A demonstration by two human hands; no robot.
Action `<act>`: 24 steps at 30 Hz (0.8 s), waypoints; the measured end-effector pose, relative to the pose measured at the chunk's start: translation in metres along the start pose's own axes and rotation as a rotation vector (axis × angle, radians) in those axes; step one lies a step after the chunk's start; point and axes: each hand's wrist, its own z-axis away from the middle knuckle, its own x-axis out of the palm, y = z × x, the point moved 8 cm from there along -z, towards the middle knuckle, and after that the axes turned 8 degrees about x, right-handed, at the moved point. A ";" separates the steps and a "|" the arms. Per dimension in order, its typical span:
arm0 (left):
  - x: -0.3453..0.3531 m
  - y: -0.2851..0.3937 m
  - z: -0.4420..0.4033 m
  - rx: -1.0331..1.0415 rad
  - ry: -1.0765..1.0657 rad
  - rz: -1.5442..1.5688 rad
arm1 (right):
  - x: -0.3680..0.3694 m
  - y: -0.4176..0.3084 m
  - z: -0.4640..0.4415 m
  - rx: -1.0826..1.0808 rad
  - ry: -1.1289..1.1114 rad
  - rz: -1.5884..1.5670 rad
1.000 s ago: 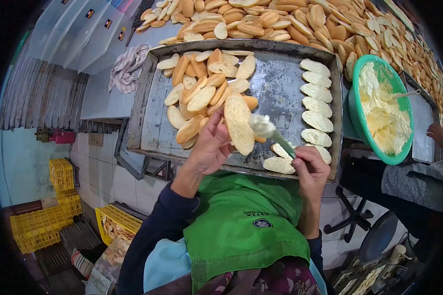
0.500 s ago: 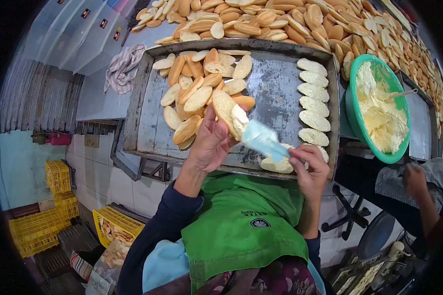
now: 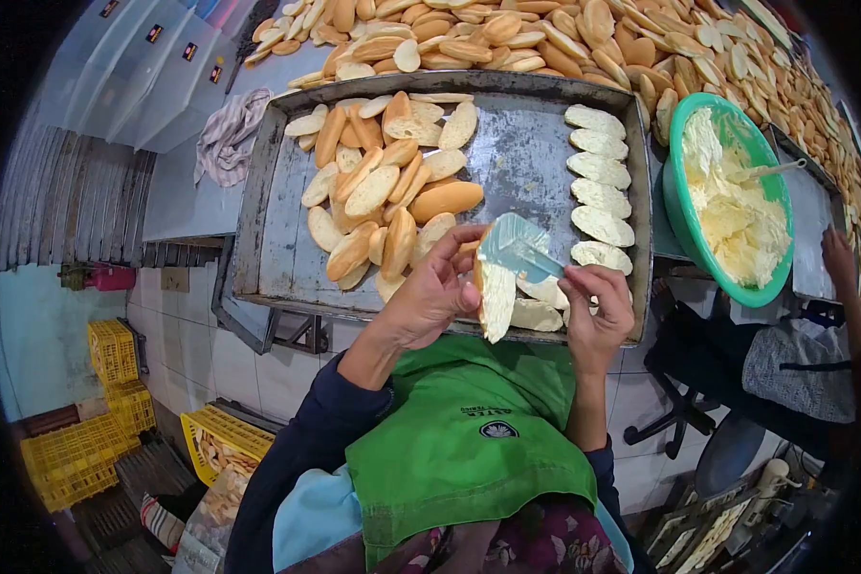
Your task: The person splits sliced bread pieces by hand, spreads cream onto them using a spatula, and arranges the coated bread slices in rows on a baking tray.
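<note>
While your left hand (image 3: 429, 298) grips a bread slice (image 3: 496, 295) by its side, your right hand (image 3: 598, 308) is closed round the handle of a blue-green spatula (image 3: 518, 245). You have the slice raised over the near edge of the metal tray (image 3: 531, 124) — its face is coated with pale cream, and the spatula blade overlaps its upper end. To your left in the tray lies a jumbled bread pile (image 3: 365, 191); along the right wall, pale slices (image 3: 600, 170) run in a column. Just beside the tray stands a green bowl (image 3: 681, 225) of cream (image 3: 732, 225) — and beyond the far wall, a bread heap (image 3: 569, 43) spreads across the counter (image 3: 177, 206).
</note>
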 end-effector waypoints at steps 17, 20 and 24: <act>-0.023 -0.021 -0.075 -0.189 -0.039 -0.785 | -0.079 0.066 0.010 0.386 0.315 -0.472; -0.032 -0.041 -0.087 -0.145 -0.123 -1.009 | -0.082 0.063 0.013 0.391 0.332 -0.474; -0.033 -0.045 -0.086 -0.119 -0.219 -1.236 | -0.089 0.059 0.015 0.364 0.346 -0.454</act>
